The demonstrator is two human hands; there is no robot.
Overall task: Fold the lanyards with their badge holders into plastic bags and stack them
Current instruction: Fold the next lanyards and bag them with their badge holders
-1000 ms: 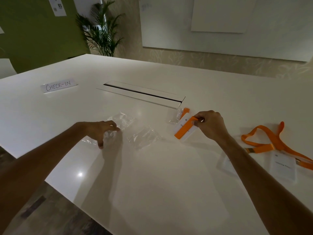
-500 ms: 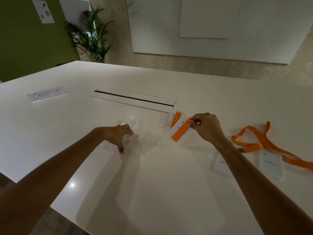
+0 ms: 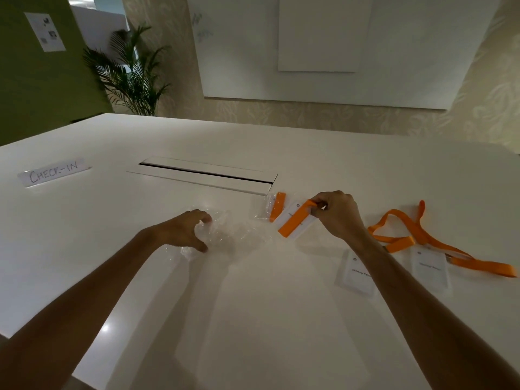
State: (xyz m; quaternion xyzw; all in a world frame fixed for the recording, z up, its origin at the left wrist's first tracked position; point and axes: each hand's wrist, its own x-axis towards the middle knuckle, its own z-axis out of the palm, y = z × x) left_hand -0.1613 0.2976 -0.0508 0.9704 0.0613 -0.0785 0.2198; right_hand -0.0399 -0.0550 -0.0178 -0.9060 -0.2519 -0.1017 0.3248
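Folded orange lanyard point(image 3: 292, 220) lies across its white badge holder point(image 3: 302, 230).

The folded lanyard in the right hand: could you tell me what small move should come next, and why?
Probably lift one clear bag and open its mouth. The right hand already pinches the folded lanyard wrapped over its badge holder, and the left hand grips the crumpled bags, none visibly open yet.

Bare bench point(image 3: 267, 319) lies open between the two forearms and toward the near edge. Ahead, crumpled bags point(image 3: 225, 235) under the left hand point(image 3: 185, 230) and a bagged lanyard point(image 3: 275, 209) crowd the middle, with the slot point(image 3: 205, 175) behind. To the right, a loose lanyard point(image 3: 422, 235) and badges point(image 3: 429, 267) block the way.
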